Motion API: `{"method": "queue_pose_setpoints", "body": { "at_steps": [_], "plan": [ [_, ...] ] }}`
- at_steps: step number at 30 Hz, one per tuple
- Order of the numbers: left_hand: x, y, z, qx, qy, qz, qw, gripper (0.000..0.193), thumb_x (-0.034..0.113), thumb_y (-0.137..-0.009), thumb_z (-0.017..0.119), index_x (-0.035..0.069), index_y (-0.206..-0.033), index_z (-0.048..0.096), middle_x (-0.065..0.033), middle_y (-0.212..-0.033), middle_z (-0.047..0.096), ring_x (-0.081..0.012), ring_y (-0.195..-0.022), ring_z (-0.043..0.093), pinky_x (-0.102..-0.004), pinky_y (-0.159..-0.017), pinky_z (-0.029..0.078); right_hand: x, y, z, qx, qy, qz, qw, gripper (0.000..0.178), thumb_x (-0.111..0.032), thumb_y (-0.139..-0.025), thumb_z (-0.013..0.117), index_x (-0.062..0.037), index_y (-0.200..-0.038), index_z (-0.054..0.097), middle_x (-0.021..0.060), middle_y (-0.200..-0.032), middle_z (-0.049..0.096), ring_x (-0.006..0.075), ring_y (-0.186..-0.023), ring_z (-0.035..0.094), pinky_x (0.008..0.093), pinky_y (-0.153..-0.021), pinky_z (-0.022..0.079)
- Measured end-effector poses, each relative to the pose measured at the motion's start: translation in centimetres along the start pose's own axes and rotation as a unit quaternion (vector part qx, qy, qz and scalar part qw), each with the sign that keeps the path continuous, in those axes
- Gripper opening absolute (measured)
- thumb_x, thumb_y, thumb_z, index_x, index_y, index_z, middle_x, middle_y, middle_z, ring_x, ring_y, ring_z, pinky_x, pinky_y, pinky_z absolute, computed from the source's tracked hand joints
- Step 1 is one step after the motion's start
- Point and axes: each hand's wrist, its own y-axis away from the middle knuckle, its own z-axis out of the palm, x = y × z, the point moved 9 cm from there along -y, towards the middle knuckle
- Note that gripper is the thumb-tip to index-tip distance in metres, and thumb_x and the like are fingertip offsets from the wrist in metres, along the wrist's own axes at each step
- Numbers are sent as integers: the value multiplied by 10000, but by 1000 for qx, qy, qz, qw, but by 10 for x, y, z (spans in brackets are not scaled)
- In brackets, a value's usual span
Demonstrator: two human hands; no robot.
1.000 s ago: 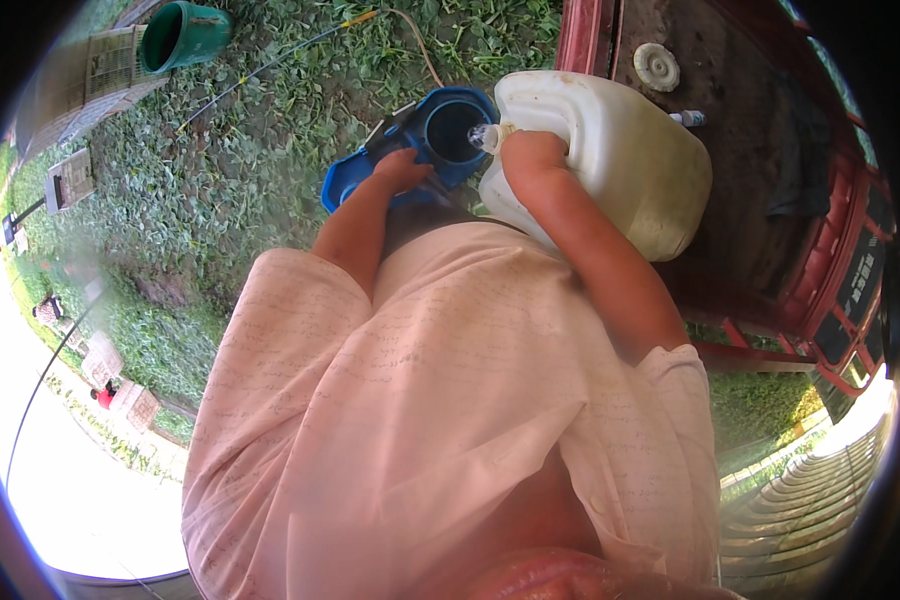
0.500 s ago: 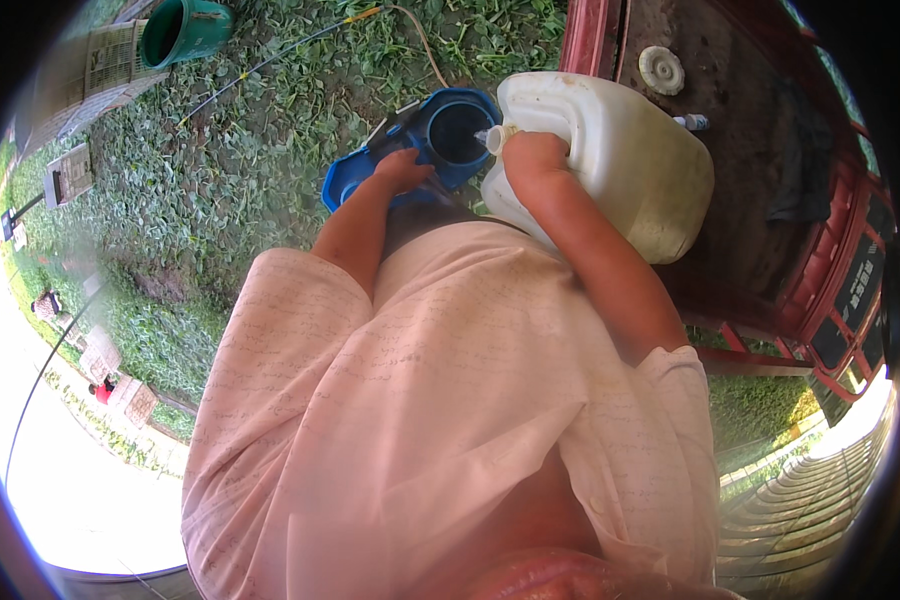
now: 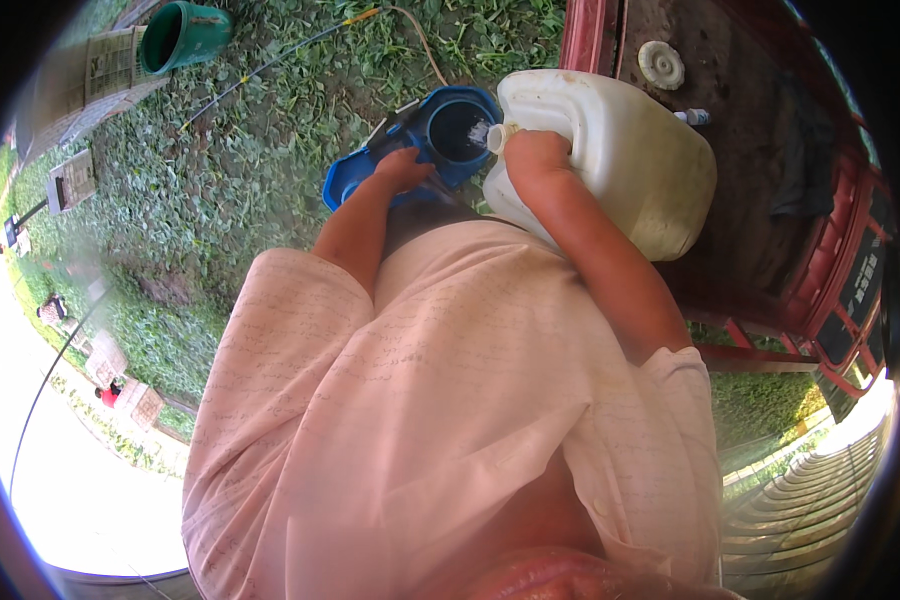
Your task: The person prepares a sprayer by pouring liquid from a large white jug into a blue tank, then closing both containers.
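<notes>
My right hand (image 3: pixel 538 158) is closed round the handle of a large whitish plastic jerrycan (image 3: pixel 640 160). The can lies tipped on its side, its uncapped neck turned left. Clear liquid (image 3: pixel 478 133) runs from that mouth into the round opening of a blue tank (image 3: pixel 342 180), which looks like a backpack sprayer. My left hand (image 3: pixel 402 170) grips the tank's top beside this opening; its fingertips are partly hidden. The tank's lower part is behind my shirt front.
Under the can is a dark red cart bed (image 3: pixel 710 220) with a round white lid (image 3: pixel 661 65) and a small white bottle (image 3: pixel 694 117). A spray wand (image 3: pixel 300 45) lies across leafy ground. A green bucket (image 3: pixel 185 38) and pale crates (image 3: pixel 110 70) stand at the far left.
The stream from the jerrycan has become wider and splashier. The can has shifted very slightly, while both hands keep their places.
</notes>
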Motion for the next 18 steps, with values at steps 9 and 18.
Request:
{"method": "queue_pose_setpoints", "body": {
  "at_steps": [9, 18],
  "plan": [
    [-5, 2, 5, -13, 29, -10, 999, 570, 490, -784, 585, 33, -1124, 592, -199, -1164, 600, -341, -1105, 560, -402, -945, 435, -4, 0, 3, -18, 10, 2, 1000, 128, -116, -746, 608, -120, -796, 726, 46, -773, 698, 248, -718, 688, 385, -473, 481],
    [-3, 6, 4, 3, 28, -12, 1000, 587, 493, -789, 584, 33, -1153, 582, -204, -1191, 584, -348, -1136, 538, -406, -967, 420, -9, 1, 7, -24, 7, -9, 1000, 122, -122, -749, 611, -128, -793, 725, 43, -763, 696, 240, -715, 688, 387, -478, 483]
  ]
}}
